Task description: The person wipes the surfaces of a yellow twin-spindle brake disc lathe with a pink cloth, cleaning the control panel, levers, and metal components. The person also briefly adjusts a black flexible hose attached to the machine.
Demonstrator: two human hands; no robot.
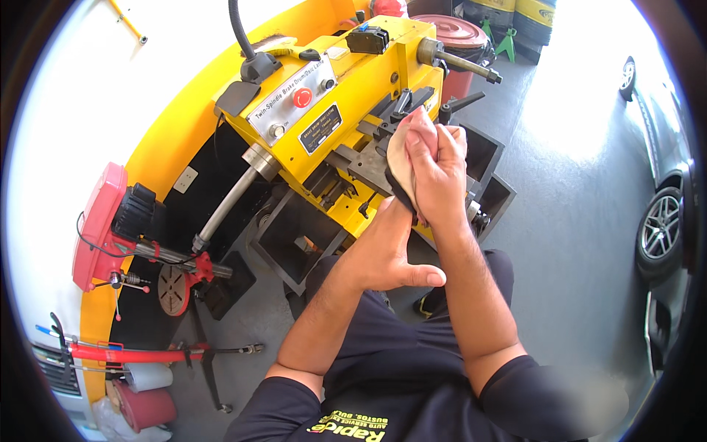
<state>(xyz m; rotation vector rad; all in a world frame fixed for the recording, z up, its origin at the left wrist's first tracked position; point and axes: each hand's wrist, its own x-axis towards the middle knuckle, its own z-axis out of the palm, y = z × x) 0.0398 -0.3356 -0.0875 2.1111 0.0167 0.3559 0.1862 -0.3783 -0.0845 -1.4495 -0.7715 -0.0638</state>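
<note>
A beige and pinkish cloth with a dark edge (399,158) is bunched in my right hand (443,173), whose fingers are closed around it. Below it is my left hand (389,254), its thumb stretched out to the right. The left fingers point up into or behind the cloth, and their tips are hidden. Both hands are held in front of a yellow brake lathe (357,96). On its panel sits a red stop button (303,98). Just behind the cloth are the lathe's dark metal slide (364,163) and black lever handles (465,102).
A steel spindle (228,199) sticks out on the lathe's near left, another (464,65) at the far right. Open dark trays (298,232) flank its base. A red drill press (103,228) stands left, above a red bar-shaped stand (132,355). A car (659,228) is at right.
</note>
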